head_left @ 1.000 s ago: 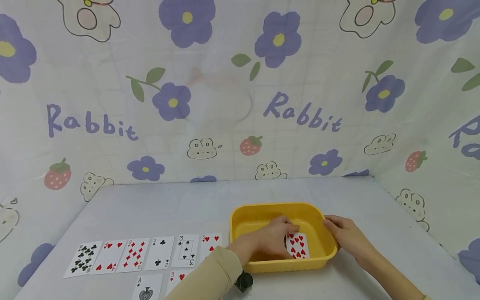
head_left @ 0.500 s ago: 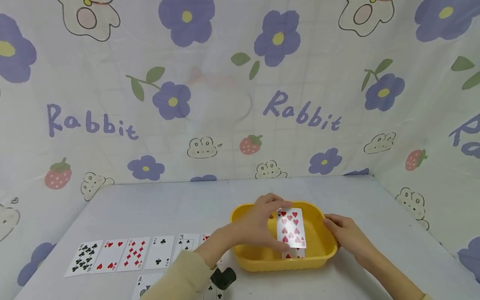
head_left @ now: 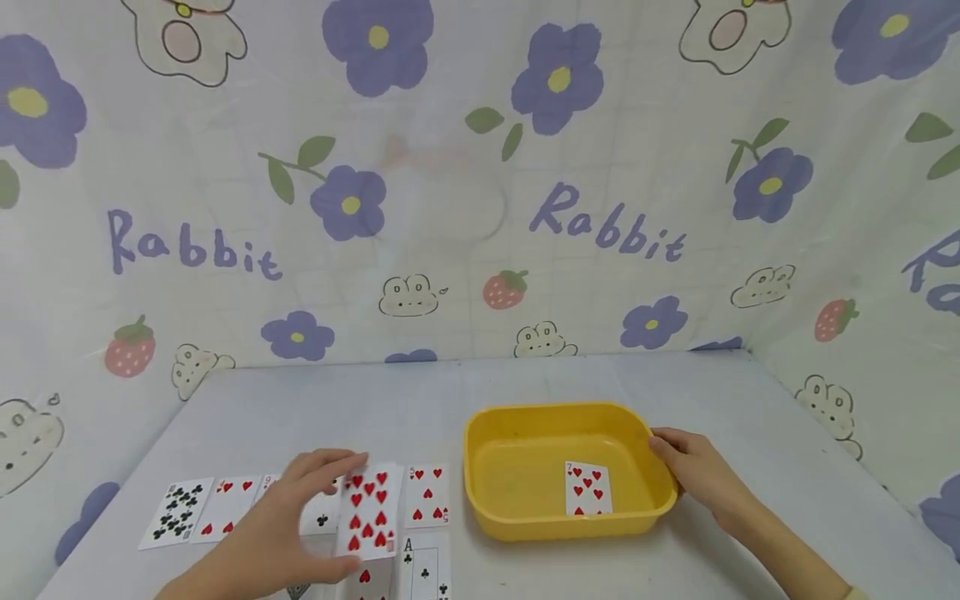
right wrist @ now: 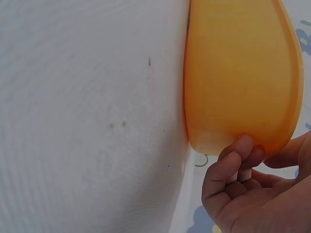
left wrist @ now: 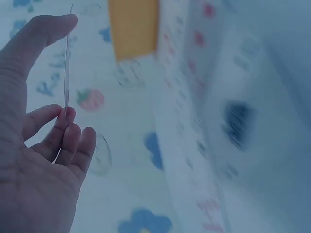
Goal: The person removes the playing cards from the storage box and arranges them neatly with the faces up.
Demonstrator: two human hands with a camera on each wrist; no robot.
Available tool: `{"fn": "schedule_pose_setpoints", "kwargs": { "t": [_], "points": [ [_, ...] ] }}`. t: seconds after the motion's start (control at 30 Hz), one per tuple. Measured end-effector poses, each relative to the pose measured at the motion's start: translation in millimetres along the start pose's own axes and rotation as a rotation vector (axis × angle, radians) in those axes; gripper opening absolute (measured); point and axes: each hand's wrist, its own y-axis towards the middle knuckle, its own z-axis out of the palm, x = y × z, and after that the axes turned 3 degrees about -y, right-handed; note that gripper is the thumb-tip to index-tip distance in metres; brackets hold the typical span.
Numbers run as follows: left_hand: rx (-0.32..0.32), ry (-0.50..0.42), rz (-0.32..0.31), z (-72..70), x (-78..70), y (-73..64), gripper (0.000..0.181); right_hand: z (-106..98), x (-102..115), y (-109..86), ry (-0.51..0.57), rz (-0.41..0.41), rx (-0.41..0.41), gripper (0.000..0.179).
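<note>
In the head view my left hand (head_left: 273, 525) is over the card rows at the left, pinching a hearts playing card (head_left: 367, 510) by its edges between thumb and fingers. The left wrist view shows that card (left wrist: 67, 73) edge-on. Beneath it a second hearts card (head_left: 367, 577) is partly covered. A yellow plastic tub (head_left: 480, 512) stands right of centre with a seven of hearts (head_left: 588, 489) inside. My right hand (head_left: 701, 471) grips the tub's right rim, thumb above; the right wrist view has its fingers (right wrist: 221, 170) curled against the tub's outside.
Face-up cards lie in two rows at the left: a black club card (head_left: 178, 512), a four of hearts (head_left: 225, 510), a five of hearts (head_left: 427, 497) and others, some behind my left hand. A club card (head_left: 424, 571) lies in the nearer row. A patterned curtain (head_left: 465, 208) hangs behind the table.
My left hand has lifted the hearts card out of the tub and carried it left over the card rows. A seven of hearts now shows in the tub. My right hand stays at the rim.
</note>
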Motion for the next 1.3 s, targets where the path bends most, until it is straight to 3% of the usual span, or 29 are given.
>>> {"fn": "schedule_pose_setpoints", "kwargs": {
  "t": [0.1, 0.17, 0.27, 0.33, 0.5, 0.53, 0.63, 0.73, 0.87, 1.13, 1.2, 1.3],
  "points": [
    [-0.041, 0.063, -0.040, -14.7, 24.3, -31.2, 0.091, 0.6, 0.5, 0.1, -0.006, -0.007, -0.004, 0.052],
    [-0.075, 0.103, -0.015, -22.2, 40.2, -48.4, 0.090, 0.7, 0.7, 0.0, -0.009, -0.008, -0.005, 0.052],
    [-0.118, 0.136, 0.015, -32.0, 59.7, -69.1, 0.089, 1.3, 1.3, 0.3, -0.014, -0.003, -0.002, 0.053],
    [-0.132, 0.130, -0.010, -38.2, 68.8, -79.8, 0.088, 1.1, 1.7, 0.3, -0.014, 0.000, 0.002, 0.053],
    [-0.079, 0.135, -0.130, -51.6, 85.7, -98.2, 0.099, 0.1, 1.8, -0.2, -0.015, 0.005, 0.001, 0.054],
    [-0.056, 0.136, -0.129, -53.8, 89.7, -100.9, 0.101, 0.1, 1.8, -0.1, -0.015, 0.008, 0.001, 0.054],
    [0.017, 0.114, -0.100, -56.2, 103.4, -105.9, 0.099, -0.2, 2.2, -0.4, -0.010, 0.007, 0.006, 0.054],
    [0.089, 0.072, -0.022, -55.2, 119.5, -105.6, 0.092, 0.3, 2.1, -0.8, -0.010, 0.004, 0.007, 0.054],
    [0.128, 0.061, 0.065, -50.2, 134.0, -104.2, 0.087, 1.2, 1.3, -0.8, -0.007, -0.004, 0.003, 0.053],
    [0.210, -0.002, 0.071, -52.7, 141.7, -99.6, 0.083, 0.5, 0.5, -0.1, -0.009, 0.012, -0.002, 0.054],
    [0.225, 0.015, 0.034, -53.8, 136.8, -98.0, 0.081, 0.5, 0.5, 0.4, -0.007, 0.016, -0.001, 0.053],
    [0.274, 0.018, -0.196, -56.8, 119.3, -92.5, 0.080, 0.6, 0.4, 0.7, -0.003, 0.020, -0.001, 0.052]
  ]
}}
